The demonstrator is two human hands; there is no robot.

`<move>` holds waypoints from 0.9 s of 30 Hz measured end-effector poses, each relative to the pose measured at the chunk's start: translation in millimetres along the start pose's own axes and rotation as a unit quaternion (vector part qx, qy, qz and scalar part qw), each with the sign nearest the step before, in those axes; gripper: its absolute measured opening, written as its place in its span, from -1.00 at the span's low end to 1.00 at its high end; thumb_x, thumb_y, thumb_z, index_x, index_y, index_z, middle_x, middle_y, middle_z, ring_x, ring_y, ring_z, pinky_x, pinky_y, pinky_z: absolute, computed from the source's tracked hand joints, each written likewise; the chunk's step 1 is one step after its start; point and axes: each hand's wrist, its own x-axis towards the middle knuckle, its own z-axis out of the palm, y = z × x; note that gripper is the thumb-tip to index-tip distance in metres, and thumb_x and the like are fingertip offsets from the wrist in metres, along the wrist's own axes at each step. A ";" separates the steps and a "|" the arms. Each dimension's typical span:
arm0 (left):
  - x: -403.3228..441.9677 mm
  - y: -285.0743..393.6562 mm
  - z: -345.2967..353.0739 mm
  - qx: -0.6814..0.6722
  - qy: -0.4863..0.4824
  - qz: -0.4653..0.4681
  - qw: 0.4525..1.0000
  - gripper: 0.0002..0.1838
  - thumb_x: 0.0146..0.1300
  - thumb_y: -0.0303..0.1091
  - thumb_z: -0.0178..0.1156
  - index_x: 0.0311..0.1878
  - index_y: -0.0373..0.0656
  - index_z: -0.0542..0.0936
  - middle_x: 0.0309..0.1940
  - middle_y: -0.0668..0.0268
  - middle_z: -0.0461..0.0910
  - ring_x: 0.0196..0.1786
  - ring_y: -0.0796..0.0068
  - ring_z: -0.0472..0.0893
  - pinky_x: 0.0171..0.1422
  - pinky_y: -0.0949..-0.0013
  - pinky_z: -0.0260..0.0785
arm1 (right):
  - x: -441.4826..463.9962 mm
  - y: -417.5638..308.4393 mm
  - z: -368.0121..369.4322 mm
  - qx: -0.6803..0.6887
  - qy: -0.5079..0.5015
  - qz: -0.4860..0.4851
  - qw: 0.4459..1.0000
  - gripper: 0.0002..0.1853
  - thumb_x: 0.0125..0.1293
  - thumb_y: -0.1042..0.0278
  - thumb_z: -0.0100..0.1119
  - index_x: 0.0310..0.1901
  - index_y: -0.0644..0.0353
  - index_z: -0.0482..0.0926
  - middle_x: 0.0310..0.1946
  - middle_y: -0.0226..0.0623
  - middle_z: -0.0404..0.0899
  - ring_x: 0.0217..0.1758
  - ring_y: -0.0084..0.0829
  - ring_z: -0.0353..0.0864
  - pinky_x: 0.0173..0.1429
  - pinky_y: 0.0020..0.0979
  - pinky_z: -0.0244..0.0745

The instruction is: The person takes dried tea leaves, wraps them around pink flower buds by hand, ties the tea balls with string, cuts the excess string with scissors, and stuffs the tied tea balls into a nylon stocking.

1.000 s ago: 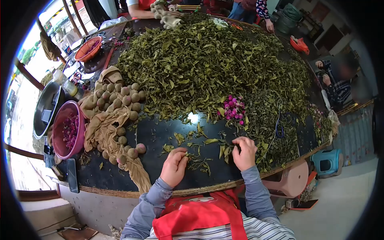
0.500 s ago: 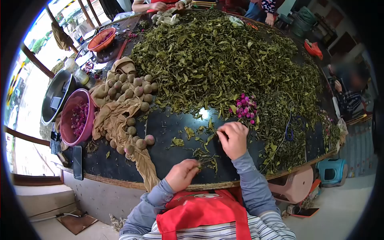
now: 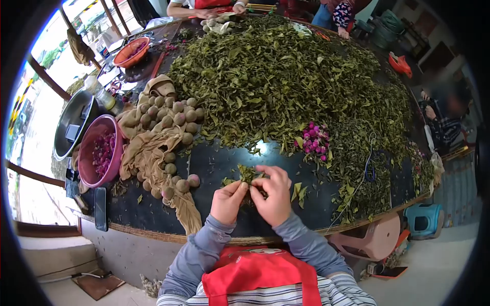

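Observation:
My left hand (image 3: pixel 228 203) and my right hand (image 3: pixel 273 196) meet over the dark tabletop near its front edge. Between their pinched fingertips is a small bunch of green leaves (image 3: pixel 246 174). A few loose leaves (image 3: pixel 299 195) lie just right of my right hand. Beyond my hands rises a big heap of green leaves (image 3: pixel 265 76), with a cluster of magenta flower buds (image 3: pixel 313 140) at its near edge. To the left, wrapped round balls (image 3: pixel 178 118) sit on and beside a tan stocking-like cloth (image 3: pixel 148 158).
A pink basin (image 3: pixel 118 158) of magenta buds stands at the left, beside a metal basin (image 3: pixel 61 148) and a phone (image 3: pixel 101 209). Farther back is an orange basket (image 3: pixel 145 53). Blue scissors (image 3: pixel 370 171) lie among leaves at right. Other people work at the far side and right.
My two hands have come together from apart. The right moved left and down, the left moved up, and the scattered leaves between them are now bunched in the fingertips.

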 end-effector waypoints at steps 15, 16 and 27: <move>-1.5 8.9 -24.5 -0.265 -0.033 -0.092 0.959 -0.75 0.52 -0.32 -0.10 -0.15 -0.28 0.51 -0.47 0.34 0.50 -0.50 0.62 0.40 -0.42 0.56 0.26 | -31.9 62.1 -45.0 -0.069 -0.067 0.039 0.995 -0.82 0.18 0.38 0.23 -0.16 0.05 0.64 -0.16 -0.46 0.62 -0.10 -0.37 0.52 0.16 -0.33 0.23; -3.6 5.8 -29.9 -0.260 -0.060 -0.105 0.958 -0.75 0.51 -0.32 -0.09 -0.16 -0.27 0.50 -0.49 0.37 0.47 -0.51 0.63 0.37 -0.43 0.57 0.24 | -32.1 66.1 -42.9 -0.079 -0.082 0.033 0.993 -0.83 0.18 0.36 0.24 -0.16 0.04 0.64 -0.18 -0.48 0.61 -0.12 -0.38 0.51 0.15 -0.33 0.22; -31.0 19.6 -58.2 -0.118 -0.081 -0.216 0.966 -0.80 0.47 -0.33 -0.04 -0.16 -0.24 0.51 -0.51 0.39 0.47 -0.49 0.62 0.38 -0.40 0.57 0.24 | -2.3 41.1 -3.5 -0.153 -0.103 -0.138 0.973 -0.86 0.10 0.30 0.34 -0.27 0.00 0.67 -0.28 -0.54 0.56 -0.14 -0.46 0.45 0.13 -0.32 0.18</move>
